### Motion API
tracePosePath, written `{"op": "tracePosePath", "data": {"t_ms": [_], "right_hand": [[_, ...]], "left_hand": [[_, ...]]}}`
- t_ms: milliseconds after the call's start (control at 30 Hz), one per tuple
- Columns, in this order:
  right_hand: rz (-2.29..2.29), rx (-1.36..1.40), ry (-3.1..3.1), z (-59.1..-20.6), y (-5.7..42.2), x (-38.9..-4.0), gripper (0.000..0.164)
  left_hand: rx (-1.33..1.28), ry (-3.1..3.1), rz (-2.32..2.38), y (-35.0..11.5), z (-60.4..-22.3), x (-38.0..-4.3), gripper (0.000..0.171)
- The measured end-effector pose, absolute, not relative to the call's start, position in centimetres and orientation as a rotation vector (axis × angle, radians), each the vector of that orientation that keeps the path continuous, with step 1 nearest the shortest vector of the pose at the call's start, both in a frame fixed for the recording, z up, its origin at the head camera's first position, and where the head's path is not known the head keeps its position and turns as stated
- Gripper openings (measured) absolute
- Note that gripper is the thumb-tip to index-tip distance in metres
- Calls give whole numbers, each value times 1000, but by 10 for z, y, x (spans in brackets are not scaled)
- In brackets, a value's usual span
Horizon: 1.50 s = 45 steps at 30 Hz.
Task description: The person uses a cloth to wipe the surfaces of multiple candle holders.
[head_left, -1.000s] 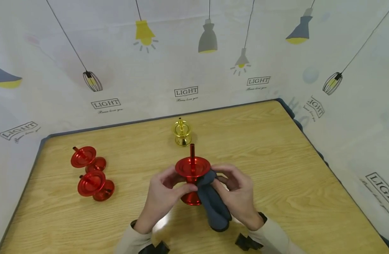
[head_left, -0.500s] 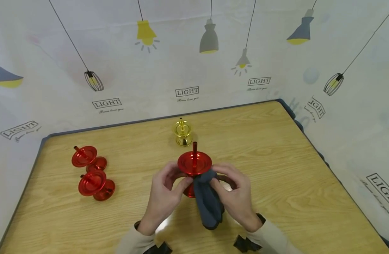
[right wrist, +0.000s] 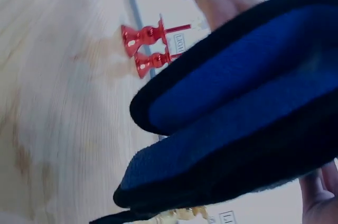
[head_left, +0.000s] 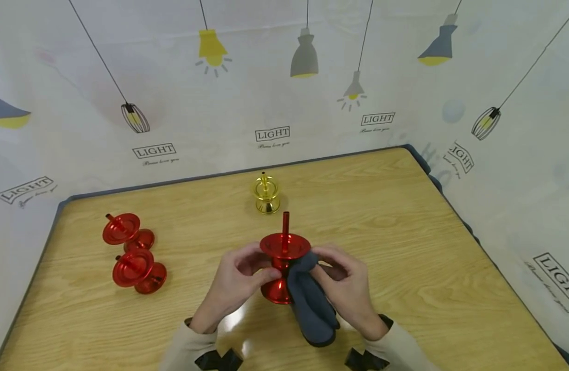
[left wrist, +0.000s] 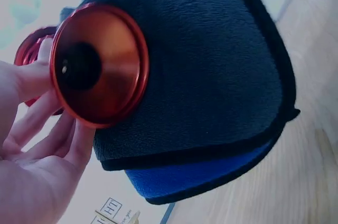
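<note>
A shiny red candle holder, with a saucer-like dish, a thin upright post and a flared foot, is held above the table's near middle. My left hand grips its stem from the left, thumb in front. On the other side my right hand pinches a folded blue-grey cloth with black edging against the stem, just under the dish. The cloth's lower part hangs loose. In the left wrist view the hollow underside of the foot faces the camera, with the cloth behind. Cloth hides most of my right fingers in the right wrist view.
Two more red candle holders stand close together at the table's left. A small gold candle holder stands beyond my hands, near the back edge. Printed fabric walls enclose the wooden table behind and at the sides.
The held candle holder rises slightly, then comes back down, its foot showing more now. The cloth's hanging end swings left and then back right. Both hands keep their grips.
</note>
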State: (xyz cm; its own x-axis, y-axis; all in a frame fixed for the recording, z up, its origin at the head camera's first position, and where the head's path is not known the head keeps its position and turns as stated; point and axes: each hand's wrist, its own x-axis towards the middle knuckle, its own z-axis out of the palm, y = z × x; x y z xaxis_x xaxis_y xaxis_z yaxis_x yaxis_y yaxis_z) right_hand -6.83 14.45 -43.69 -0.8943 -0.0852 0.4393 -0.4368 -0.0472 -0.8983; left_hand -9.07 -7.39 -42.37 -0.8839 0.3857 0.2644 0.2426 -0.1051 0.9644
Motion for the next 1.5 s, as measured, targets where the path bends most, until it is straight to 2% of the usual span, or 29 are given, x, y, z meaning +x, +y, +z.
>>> {"op": "tracePosePath", "data": {"t_ms": [133, 300, 433, 633, 800, 933, 1200, 1500], "right_hand": [[2124, 548, -1989, -437, 146, -71, 21], [2085, 485, -1956, -440, 144, -70, 22], [1984, 500, -1924, -443, 142, -70, 23], [1951, 526, -1956, -443, 138, -73, 25], [2097, 499, -2013, -444, 141, -78, 20], [2233, 474, -2042, -444, 142, -82, 22], [2139, 367, -2042, -448, 138, -88, 23], [2001, 495, -2029, -444, 135, -90, 20]], "left_hand": [[746, 2042, 2097, -78, -422, -92, 33], [571, 2272, 2062, -67, -412, -82, 28], [528, 2457, 2050, -57, -409, -77, 27], [380, 2388, 2079, -59, -414, -81, 30], [481, 2154, 2092, -73, -422, -89, 30], [546, 2060, 2090, -79, -427, -93, 33], [379, 2200, 2137, -66, -424, -91, 33], [327, 2247, 2138, -64, -424, -96, 35]]}}
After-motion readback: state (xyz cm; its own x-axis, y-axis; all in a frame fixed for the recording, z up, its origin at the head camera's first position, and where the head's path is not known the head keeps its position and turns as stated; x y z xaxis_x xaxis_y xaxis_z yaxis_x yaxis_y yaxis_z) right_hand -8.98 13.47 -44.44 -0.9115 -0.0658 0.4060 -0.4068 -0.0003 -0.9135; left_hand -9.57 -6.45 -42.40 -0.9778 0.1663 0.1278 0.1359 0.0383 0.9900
